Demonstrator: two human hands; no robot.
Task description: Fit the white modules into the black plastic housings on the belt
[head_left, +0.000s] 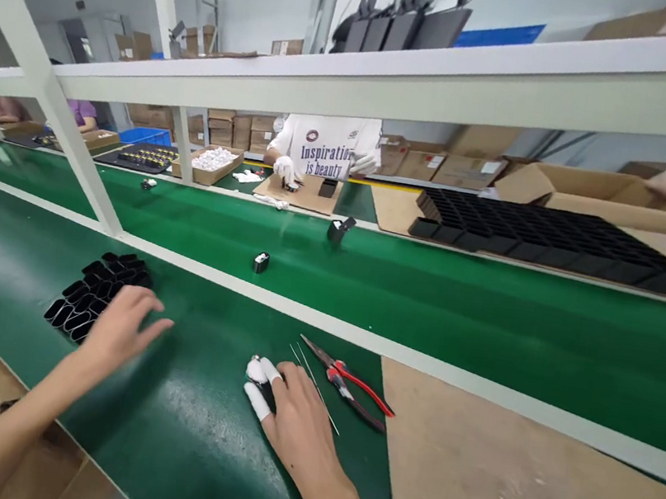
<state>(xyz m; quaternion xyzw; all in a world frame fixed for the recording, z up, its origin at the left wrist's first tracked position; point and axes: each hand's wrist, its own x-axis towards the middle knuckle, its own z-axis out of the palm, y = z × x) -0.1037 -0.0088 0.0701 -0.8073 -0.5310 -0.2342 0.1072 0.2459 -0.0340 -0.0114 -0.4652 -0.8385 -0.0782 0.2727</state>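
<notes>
While both forearms enter from the lower edge of the frame, the left hand (119,326) hovers with fingers spread wide, holding nothing, just beside a cluster of black sleeves (94,293) standing on the green table (186,436) at centre left. The right hand (294,423), wearing white fingertip covers, rests loosely curled over a small dark part (268,397) that is mostly hidden; whether it grips the part cannot be told. Red-handled pliers (350,383) lie just right of it. Across the table, a co-worker's gloved hand (286,167) works, the head cut off. A cardboard box (211,165) holds white pieces; black trays (547,240) sit at upper right.
</notes>
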